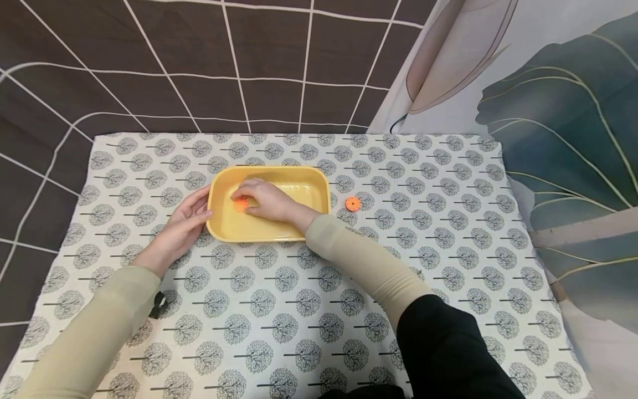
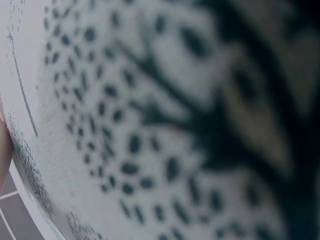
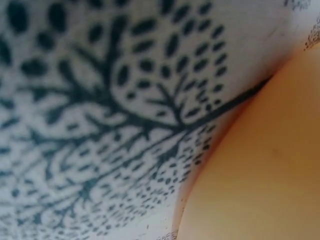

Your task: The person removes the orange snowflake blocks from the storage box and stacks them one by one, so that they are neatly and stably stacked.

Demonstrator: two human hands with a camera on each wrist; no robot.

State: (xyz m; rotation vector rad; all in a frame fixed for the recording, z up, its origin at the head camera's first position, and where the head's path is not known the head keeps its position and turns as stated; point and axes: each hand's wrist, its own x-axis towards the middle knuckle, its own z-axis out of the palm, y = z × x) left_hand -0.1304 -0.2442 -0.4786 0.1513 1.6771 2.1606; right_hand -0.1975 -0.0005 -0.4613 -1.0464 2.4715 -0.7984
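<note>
A yellow rectangular tray (image 1: 269, 235) with rounded corners sits on the cloth. At its left end my left hand (image 1: 185, 219) rests with fingers extended against the outer wall and the thumb at the rim. My right hand (image 1: 269, 202) reaches over the near right rim into the tray. Between its thumb and fingertips it pinches a small orange piece (image 1: 241, 205), partly covered by the fingers, low over the left part of the tray floor. Outside the tray, to its right, lies a round orange disc (image 1: 353, 204) with a dark dot in its middle.
A white tablecloth (image 1: 309, 277) printed with grey trees covers the table. Behind it hangs a dark curtain (image 1: 269, 50) with a white grid, and a leaf-patterned curtain (image 1: 568, 127) hangs at the right. A small black object (image 1: 158, 306) shows beside the left sleeve.
</note>
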